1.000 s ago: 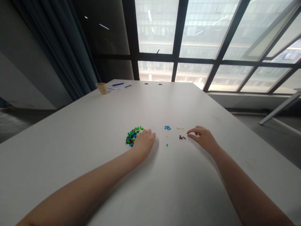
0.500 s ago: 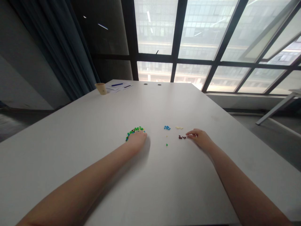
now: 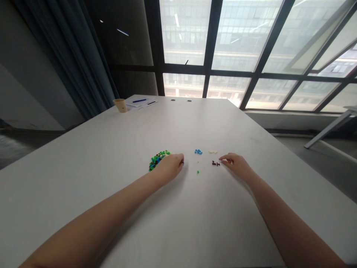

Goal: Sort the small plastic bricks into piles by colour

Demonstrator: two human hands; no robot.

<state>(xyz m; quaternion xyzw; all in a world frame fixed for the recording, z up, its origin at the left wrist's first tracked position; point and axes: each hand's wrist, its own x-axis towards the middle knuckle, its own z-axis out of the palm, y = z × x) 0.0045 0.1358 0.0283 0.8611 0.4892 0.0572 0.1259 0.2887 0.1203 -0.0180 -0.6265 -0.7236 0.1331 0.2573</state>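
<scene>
- Here's the white counter [image 3: 178, 126], its side edges closing in toward a far edge by the window [image 3: 185, 33], and there's generous room between the little groups and that far edge.
- Both side edges run well apart from the hands, and a wide white strip lies between the two forearms.
- Left hand [image 3: 170, 164] now: fingers curled tight at the right side of the mixed pile [image 3: 155, 161], partly covering it, with a blue piece [image 3: 183, 163] just peeking out at the fingertips.
- Over to the right hand [image 3: 237, 163]: thumb and forefinger a narrow gap apart, tips just beside the brown pieces [image 3: 214, 163].
- Between the hands sit the blue group [image 3: 198, 152], the cream pieces [image 3: 212, 152] to its right, a tiny yellow piece [image 3: 198, 162] and, nearest the person, a green piece [image 3: 198, 172].
- They're all small, blocky bits, plastic-looking; the counter is smooth with a soft sheen.
- Far left, a tan tapered cup [image 3: 121, 106] stands upright beside flat papers [image 3: 131, 103] and a slim blue pen [image 3: 139, 100].
</scene>
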